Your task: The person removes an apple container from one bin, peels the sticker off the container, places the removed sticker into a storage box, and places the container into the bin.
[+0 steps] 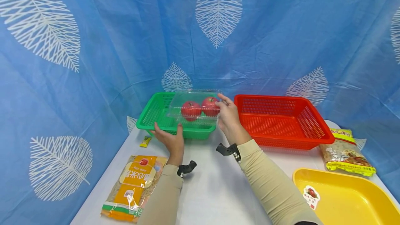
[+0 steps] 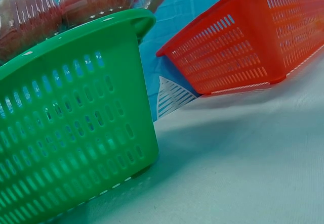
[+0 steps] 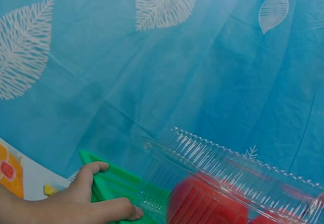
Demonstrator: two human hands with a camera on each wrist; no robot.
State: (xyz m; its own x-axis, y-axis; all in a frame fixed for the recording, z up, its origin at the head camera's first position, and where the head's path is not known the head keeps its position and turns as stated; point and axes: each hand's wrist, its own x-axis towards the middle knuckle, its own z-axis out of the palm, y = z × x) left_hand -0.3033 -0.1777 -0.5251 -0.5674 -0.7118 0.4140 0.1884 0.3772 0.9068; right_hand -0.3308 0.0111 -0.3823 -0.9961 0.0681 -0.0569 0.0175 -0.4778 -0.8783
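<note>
A clear plastic clamshell box with red apples in it is over the green basket. My right hand grips the box by its right end. In the right wrist view the ridged box appears close up, with apples behind its wall. My left hand holds the basket's front rim near its left corner, thumb and fingers spread along it. The right wrist view shows that left hand with fingers bent over the rim. In the left wrist view the green basket stands upright on the table.
A red basket stands right of the green one. A noodle bag and a yellow tray are at right. At left lie an orange-labelled food bag and a small yellow packet. Blue leaf-patterned cloth hangs behind.
</note>
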